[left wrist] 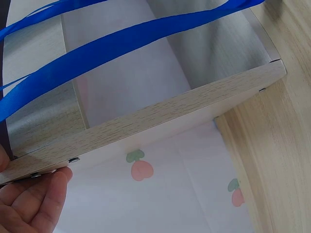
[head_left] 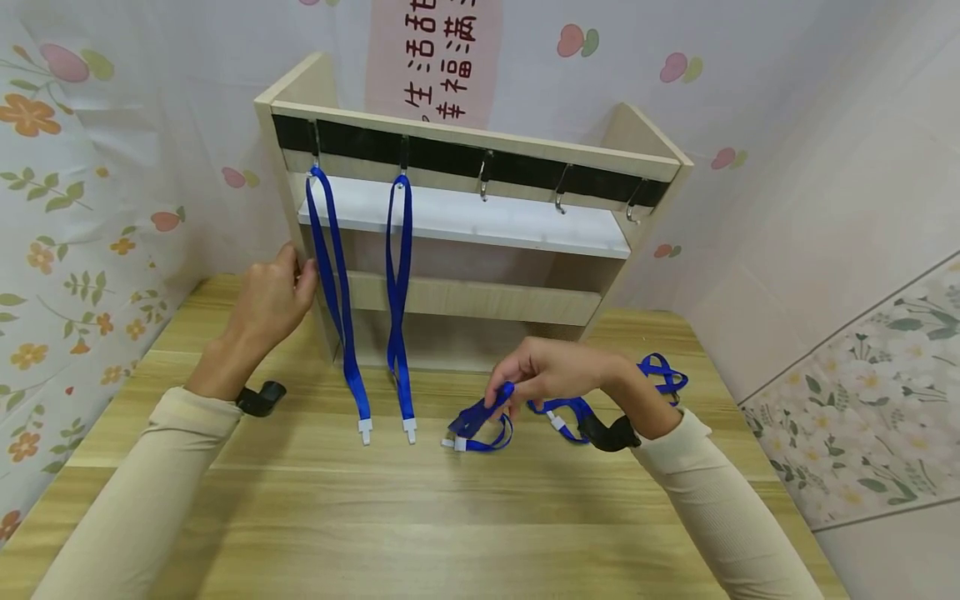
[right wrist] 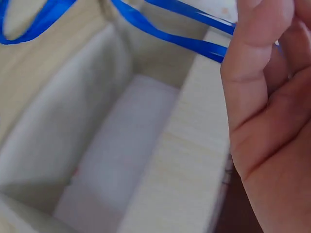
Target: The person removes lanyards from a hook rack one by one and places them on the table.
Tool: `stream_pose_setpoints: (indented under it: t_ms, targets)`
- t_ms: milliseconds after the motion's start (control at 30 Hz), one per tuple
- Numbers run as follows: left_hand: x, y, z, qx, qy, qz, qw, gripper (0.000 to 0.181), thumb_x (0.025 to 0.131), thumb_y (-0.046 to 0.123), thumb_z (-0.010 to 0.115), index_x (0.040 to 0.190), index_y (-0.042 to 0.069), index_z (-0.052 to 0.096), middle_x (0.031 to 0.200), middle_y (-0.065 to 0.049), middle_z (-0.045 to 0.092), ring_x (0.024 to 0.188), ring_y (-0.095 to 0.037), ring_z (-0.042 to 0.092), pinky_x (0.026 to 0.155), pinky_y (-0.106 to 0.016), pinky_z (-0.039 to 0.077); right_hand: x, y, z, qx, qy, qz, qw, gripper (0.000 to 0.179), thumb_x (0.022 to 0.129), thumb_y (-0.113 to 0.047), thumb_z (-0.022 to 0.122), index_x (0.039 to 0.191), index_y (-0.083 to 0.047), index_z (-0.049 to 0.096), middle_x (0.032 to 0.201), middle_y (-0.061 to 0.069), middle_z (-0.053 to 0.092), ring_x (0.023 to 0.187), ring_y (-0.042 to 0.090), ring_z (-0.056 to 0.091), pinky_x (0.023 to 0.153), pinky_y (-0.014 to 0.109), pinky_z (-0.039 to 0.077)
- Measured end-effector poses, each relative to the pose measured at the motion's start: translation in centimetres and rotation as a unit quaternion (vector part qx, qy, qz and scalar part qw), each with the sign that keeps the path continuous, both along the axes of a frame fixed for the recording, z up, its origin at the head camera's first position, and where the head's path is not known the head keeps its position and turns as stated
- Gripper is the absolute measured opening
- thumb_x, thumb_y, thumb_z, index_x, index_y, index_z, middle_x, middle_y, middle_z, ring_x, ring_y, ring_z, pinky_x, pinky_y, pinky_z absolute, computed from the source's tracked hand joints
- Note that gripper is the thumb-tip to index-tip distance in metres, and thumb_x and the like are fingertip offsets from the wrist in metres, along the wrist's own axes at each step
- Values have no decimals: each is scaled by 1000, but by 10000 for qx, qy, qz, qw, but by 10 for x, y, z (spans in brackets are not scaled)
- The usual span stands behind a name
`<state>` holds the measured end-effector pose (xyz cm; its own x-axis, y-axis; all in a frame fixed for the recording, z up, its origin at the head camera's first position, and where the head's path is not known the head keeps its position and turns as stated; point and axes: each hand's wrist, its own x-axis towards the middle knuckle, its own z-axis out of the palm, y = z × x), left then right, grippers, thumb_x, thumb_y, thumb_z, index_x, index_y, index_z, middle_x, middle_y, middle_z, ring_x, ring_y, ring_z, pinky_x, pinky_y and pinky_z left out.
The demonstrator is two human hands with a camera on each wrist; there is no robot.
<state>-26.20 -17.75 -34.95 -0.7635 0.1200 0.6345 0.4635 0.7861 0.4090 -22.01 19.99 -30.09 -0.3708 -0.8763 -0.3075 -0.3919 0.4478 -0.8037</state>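
A wooden rack [head_left: 472,300] stands at the back of the table, with a row of metal hooks on a black strip. On its two leftmost hooks hang a blue lanyard [head_left: 343,308] and another blue lanyard [head_left: 397,283], white clips down. My left hand [head_left: 270,292] grips the rack's left side panel [left wrist: 160,104], thumb and fingers on either side of its edge. Between thumb and fingers, my right hand [head_left: 558,371] pinches a third lanyard [head_left: 471,419] in front of the rack; its white clip hangs close over the table. Blue straps pass behind the right fingers [right wrist: 248,87] in the right wrist view.
Bare hooks, such as the middle hook [head_left: 483,179], line the rack's right part. Right of my right hand, a lanyard [head_left: 573,408] lies on the wooden table [head_left: 420,517], and another blue lanyard [head_left: 663,375] lies farther right. Patterned cloth [head_left: 187,150] covers the wall behind.
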Motion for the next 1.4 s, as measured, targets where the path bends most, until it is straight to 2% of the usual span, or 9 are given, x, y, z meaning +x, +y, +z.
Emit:
stream_pose_setpoints:
  t_ms: [133, 233, 400, 500, 633, 733, 900, 1167, 1400]
  targets:
    - [0, 0, 0, 5, -21, 6, 10000, 22, 99, 3, 49, 78, -4, 48, 60, -16, 53, 44, -23, 45, 41, -27, 34, -2, 10, -18, 318, -427, 183, 9984, 20, 102, -9, 52, 100, -4, 71, 88, 5, 75, 75, 14, 68, 58, 23, 49]
    - [0, 0, 0, -8, -49, -7, 10000, 22, 99, 3, 49, 79, -4, 48, 59, -16, 53, 43, -22, 45, 41, -26, 33, -4, 17, -28, 776, -482, -84, 9958, 24, 102, -12, 54, 87, -3, 70, 78, 9, 72, 67, 13, 65, 56, 23, 48]
    - [0, -1, 0, 2, -79, -8, 10000, 22, 99, 3, 49, 79, -5, 48, 59, -16, 53, 43, -23, 45, 41, -26, 34, -8, 19, -38, 1646, 344, -613, 9838, 25, 101, -9, 54, 78, -4, 64, 69, 5, 69, 57, 14, 64, 51, 22, 46]
    - [0, -1, 0, 12, -61, 16, 10000, 22, 99, 3, 49, 79, -5, 48, 60, -17, 54, 43, -24, 46, 41, -27, 34, -7, 10, -43, 2163, 1409, -663, 9638, 26, 97, -7, 55, 73, -8, 62, 62, -3, 64, 52, 10, 58, 50, 22, 41]
    - [0, -1, -1, -15, -33, 30, 10000, 21, 99, 4, 49, 79, -5, 49, 60, -17, 54, 43, -24, 46, 42, -28, 35, 0, -8, -56, 2758, 2788, -756, 9168, 21, 92, -9, 62, 73, -16, 63, 64, -7, 56, 59, 9, 48, 57, 26, 37]
    - [0, 0, 0, -15, -52, 19, 10000, 22, 99, 4, 49, 79, -5, 49, 60, -17, 53, 43, -23, 46, 42, -28, 35, 5, -18, -70, 2913, 3223, -793, 8972, 15, 92, -10, 65, 80, -18, 65, 70, -8, 52, 65, 11, 46, 60, 30, 38]
    - [0, 0, 0, 3, -55, 16, 10000, 22, 99, 4, 49, 79, -5, 49, 61, -17, 54, 44, -24, 47, 42, -28, 35, 10, -27, -88, 2769, 3264, -466, 9026, 3, 94, -12, 65, 94, -15, 65, 76, -7, 55, 69, 11, 49, 64, 29, 42]
    - [-1, -1, 0, -28, -25, -2, 10000, 22, 99, 4, 49, 79, -6, 49, 60, -17, 54, 43, -24, 46, 41, -28, 34, 16, -29, -110, 2714, 3371, 28, 9015, 29, 98, -18, 61, 127, -14, 64, 113, -2, 68, 84, 10, 59, 72, 25, 50]
    - [0, 0, 0, -18, -26, 5, 10000, 22, 99, 4, 49, 79, -5, 49, 59, -16, 52, 43, -24, 46, 41, -27, 34, 11, -23, -109, 2291, 3299, -166, 9156, 36, 99, -12, 56, 135, -16, 59, 115, -2, 67, 71, 9, 53, 62, 24, 46]
